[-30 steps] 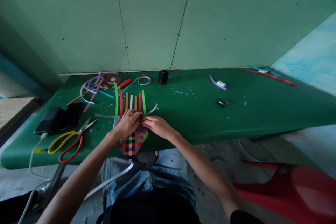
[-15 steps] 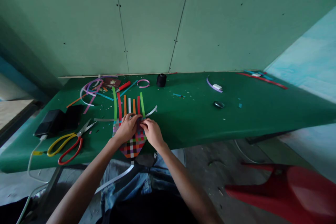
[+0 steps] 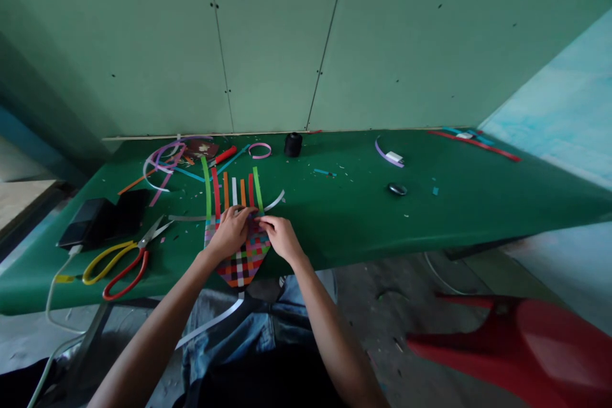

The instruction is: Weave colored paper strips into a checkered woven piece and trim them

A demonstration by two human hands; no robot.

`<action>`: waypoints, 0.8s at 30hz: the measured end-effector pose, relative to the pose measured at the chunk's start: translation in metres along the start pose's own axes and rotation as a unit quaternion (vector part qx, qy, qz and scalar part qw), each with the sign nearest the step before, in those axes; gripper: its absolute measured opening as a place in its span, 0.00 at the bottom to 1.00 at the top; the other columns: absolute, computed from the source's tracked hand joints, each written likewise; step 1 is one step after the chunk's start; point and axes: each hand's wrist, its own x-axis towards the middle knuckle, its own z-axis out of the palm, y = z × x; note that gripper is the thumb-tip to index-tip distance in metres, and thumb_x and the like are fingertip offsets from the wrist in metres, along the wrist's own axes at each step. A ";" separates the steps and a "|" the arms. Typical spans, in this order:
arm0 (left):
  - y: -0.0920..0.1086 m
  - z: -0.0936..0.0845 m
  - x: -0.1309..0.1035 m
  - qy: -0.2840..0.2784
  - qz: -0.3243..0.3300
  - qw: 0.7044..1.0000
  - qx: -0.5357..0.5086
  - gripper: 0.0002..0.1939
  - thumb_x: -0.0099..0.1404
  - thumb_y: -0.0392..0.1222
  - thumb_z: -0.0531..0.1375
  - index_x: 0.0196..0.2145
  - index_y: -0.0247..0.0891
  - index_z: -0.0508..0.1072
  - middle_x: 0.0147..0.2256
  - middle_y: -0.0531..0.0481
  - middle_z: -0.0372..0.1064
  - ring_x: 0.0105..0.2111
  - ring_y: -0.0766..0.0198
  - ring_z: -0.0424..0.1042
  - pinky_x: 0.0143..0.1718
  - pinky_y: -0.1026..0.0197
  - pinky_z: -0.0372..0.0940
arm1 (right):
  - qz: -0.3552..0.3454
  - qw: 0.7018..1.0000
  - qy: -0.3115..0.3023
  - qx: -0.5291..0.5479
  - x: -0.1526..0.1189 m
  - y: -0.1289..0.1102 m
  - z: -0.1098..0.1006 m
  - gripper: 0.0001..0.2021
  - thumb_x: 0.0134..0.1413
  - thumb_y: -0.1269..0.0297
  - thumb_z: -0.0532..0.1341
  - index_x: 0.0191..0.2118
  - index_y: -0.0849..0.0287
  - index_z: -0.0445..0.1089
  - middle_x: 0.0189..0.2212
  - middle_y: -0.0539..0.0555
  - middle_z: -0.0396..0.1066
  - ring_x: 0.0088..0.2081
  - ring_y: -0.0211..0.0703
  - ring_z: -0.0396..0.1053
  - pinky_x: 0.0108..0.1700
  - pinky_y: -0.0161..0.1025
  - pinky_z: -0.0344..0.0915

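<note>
A woven piece of coloured strips (image 3: 243, 264), checked in red, orange, purple, black and white, lies at the table's front edge and tapers toward me. Loose strip ends in green, red, orange and white (image 3: 234, 191) point away from its far side. Across the upper part, my left hand (image 3: 233, 233) presses with its fingers bent over the weave. My right hand (image 3: 280, 236) pinches at the weave's upper right, thumb and index finger together. A white crosswise strip (image 3: 276, 199) sticks out beyond the right fingers. The exact strip under the fingertips is hidden.
Scissors with yellow and red handles (image 3: 127, 258) lie left, beside a black box with a white cable (image 3: 87, 223). Behind are curled purple strips (image 3: 165, 156), a red-handled cutter (image 3: 225, 154) and a black spool (image 3: 293, 145). A red chair (image 3: 535, 344) stands at right.
My right hand has shifted slightly right on the weave, its wrist a little straighter. The left hand stays at nearly the same place. The view has moved a little.
</note>
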 end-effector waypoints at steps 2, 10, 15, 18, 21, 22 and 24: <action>0.000 0.000 0.000 0.002 0.002 1.000 -0.002 0.28 0.69 0.30 0.51 0.65 0.45 0.67 0.57 0.42 0.71 0.63 0.47 0.62 0.65 0.40 0.59 | -0.003 1.000 -0.017 0.019 0.001 0.000 -0.006 0.13 0.68 0.73 0.61 0.49 0.54 0.82 0.45 0.55 0.83 0.46 0.48 0.82 0.50 0.40 0.75; 0.004 -0.003 0.002 0.002 0.017 1.000 -0.011 0.16 0.74 0.40 0.55 0.57 0.48 0.74 0.56 0.48 0.75 0.61 0.48 0.64 0.65 0.39 0.58 | -0.106 0.990 -0.082 -0.041 -0.001 0.007 -0.026 0.12 0.63 0.78 0.66 0.43 0.53 0.83 0.46 0.54 0.83 0.52 0.49 0.77 0.59 0.46 0.71; 0.004 -0.002 0.003 0.005 0.016 1.000 -0.009 0.15 0.73 0.43 0.59 0.56 0.48 0.74 0.57 0.49 0.75 0.61 0.47 0.65 0.64 0.40 0.59 | -0.131 0.983 -0.106 -0.073 -0.003 0.012 -0.031 0.14 0.66 0.76 0.64 0.48 0.51 0.83 0.50 0.54 0.81 0.55 0.48 0.74 0.60 0.49 0.72; 0.002 -0.001 0.002 -0.001 0.020 1.000 -0.011 0.17 0.71 0.43 0.60 0.57 0.48 0.74 0.58 0.49 0.75 0.62 0.47 0.64 0.65 0.39 0.59 | -0.137 0.980 -0.117 -0.081 -0.005 0.012 -0.033 0.16 0.68 0.76 0.62 0.50 0.50 0.82 0.53 0.54 0.80 0.57 0.48 0.73 0.61 0.51 0.72; 0.000 -0.001 0.002 -0.007 0.026 1.000 -0.013 0.19 0.70 0.42 0.61 0.58 0.48 0.73 0.59 0.50 0.74 0.63 0.47 0.64 0.65 0.38 0.59 | -0.127 0.984 -0.108 -0.069 -0.006 0.012 -0.032 0.14 0.67 0.76 0.63 0.49 0.51 0.82 0.52 0.54 0.81 0.56 0.48 0.74 0.62 0.51 0.71; -0.001 -0.001 0.002 -0.010 0.027 1.000 -0.013 0.20 0.69 0.42 0.61 0.58 0.48 0.73 0.60 0.50 0.74 0.63 0.47 0.64 0.65 0.38 0.59 | -0.123 0.985 -0.103 -0.065 -0.005 0.012 -0.031 0.14 0.66 0.76 0.64 0.48 0.51 0.83 0.51 0.54 0.81 0.56 0.48 0.74 0.62 0.50 0.71; -0.001 -0.002 0.002 -0.017 0.029 0.999 -0.014 0.21 0.68 0.43 0.62 0.58 0.47 0.72 0.60 0.50 0.73 0.63 0.47 0.64 0.65 0.39 0.59 | -0.115 0.987 -0.097 -0.062 -0.005 0.012 -0.029 0.13 0.65 0.77 0.65 0.46 0.52 0.83 0.50 0.54 0.81 0.55 0.49 0.75 0.61 0.50 0.71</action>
